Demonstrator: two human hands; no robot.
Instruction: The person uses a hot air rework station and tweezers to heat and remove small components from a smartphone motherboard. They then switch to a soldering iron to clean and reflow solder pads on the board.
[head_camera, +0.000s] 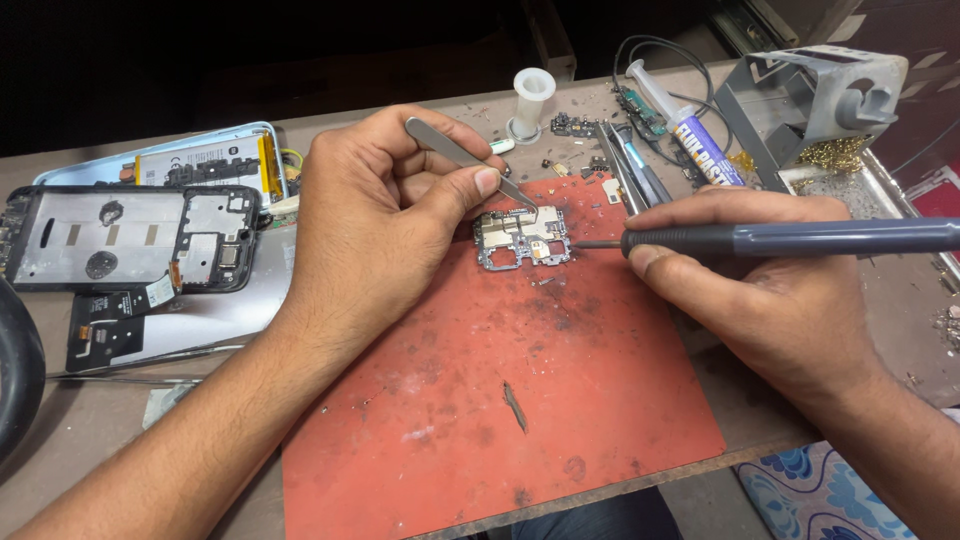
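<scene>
The small, irregular phone circuit board (523, 239) lies bare near the far edge of a scorched red rectangular work mat (500, 400) on the worn surface (80, 420), already out of its housing. That housing, a black phone frame with a silver inner plate (125, 238), sits well apart to the left, with a pale blue back cover (200, 155) behind it showing a yellow-edged part inside. So the stripping-down looks finished, and the fine work on the board looks under way, not complete.

The left hand (375, 225) has its grip closed on slim silver metal tweezers (465, 160), whose points come down on the board's upper edge. The right hand (765, 275) is wrapped firmly round a dark grey pen-shaped soldering iron (790, 238), its thin tip touching or just beside the board's right side; I cannot tell whether anything sits between the tweezer points.

Behind the mat, a syringe of flux with a white and blue label (690, 125) lies slanted beside a grey metal iron stand (810, 100). A white plastic spool (532, 95) stands upright near loose board scraps. The lettering on the label I leave unread.
</scene>
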